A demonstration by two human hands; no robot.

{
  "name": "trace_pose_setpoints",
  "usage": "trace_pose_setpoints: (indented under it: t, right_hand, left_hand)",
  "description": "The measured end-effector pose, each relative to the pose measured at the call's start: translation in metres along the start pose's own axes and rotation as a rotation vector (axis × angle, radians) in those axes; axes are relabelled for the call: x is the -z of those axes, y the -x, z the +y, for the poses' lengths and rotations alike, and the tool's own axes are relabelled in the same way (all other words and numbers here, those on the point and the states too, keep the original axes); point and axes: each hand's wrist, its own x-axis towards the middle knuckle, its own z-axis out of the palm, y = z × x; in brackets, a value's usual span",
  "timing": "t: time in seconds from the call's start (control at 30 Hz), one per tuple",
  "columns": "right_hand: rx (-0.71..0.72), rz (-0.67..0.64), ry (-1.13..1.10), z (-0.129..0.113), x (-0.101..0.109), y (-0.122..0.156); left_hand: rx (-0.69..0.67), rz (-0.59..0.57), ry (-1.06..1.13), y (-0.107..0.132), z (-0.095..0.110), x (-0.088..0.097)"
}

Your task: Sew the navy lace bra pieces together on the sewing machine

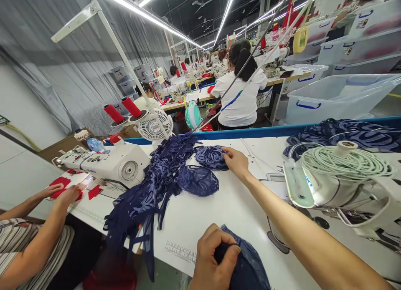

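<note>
Low in the head view, my left hand (pixel 210 263) is closed on a navy fabric cup (pixel 247 258), thumb and fingers gripping its edge near the table's front. My right hand (pixel 237 161) reaches forward, its fingertips pinching the right edge of a navy lace cup (pixel 210 157) that lies on the table. Just in front of that piece lies another navy lace cup (pixel 198 180), flat and untouched. To their left spreads a heap of navy lace pieces and straps (pixel 153 181), partly hanging over the front edge.
A sewing machine (pixel 338 185) topped with coiled pale green cord (pixel 347 160) stands at right, with navy lace (pixel 344 133) behind it. At left, a co-worker's hands (pixel 67 194) handle red fabric by another white machine (pixel 125 165). A small fan (pixel 155 125) stands behind the heap.
</note>
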Motion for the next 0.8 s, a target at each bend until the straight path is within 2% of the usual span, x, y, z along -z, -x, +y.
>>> trace_pose_setpoints:
  t: [0.1, 0.23, 0.33, 0.43, 0.5, 0.57, 0.73, 0.8]
  right_hand:
    - [0.145, 0.007, -0.148, -0.026, 0.007, 0.003]
    - [0.357, 0.051, -0.253, -0.055, 0.027, 0.03]
    - [0.434, 0.057, -0.233, -0.051, 0.038, 0.054]
    - [0.376, 0.038, -0.179, -0.029, 0.036, 0.062]
    - [0.33, 0.026, -0.168, -0.02, 0.032, 0.058]
    - [0.331, 0.038, -0.198, -0.026, 0.03, 0.049]
    - [0.438, 0.14, -0.315, -0.08, 0.038, 0.021]
    - [0.439, 0.169, -0.312, -0.088, 0.039, 0.015]
  left_hand:
    - [-0.024, 0.008, -0.017, -0.003, 0.002, -0.001]
    - [-0.111, 0.012, -0.054, -0.008, 0.007, -0.004]
    - [-0.133, 0.005, -0.051, -0.008, 0.012, -0.011]
    - [-0.141, -0.017, -0.055, -0.004, 0.015, -0.021]
    - [-0.162, -0.02, -0.056, 0.0, 0.015, -0.024]
    - [-0.166, -0.009, -0.055, 0.003, 0.014, -0.024]
    - [-0.141, 0.012, -0.059, 0.008, 0.012, -0.015]
    - [-0.126, 0.024, -0.059, 0.01, 0.01, -0.012]
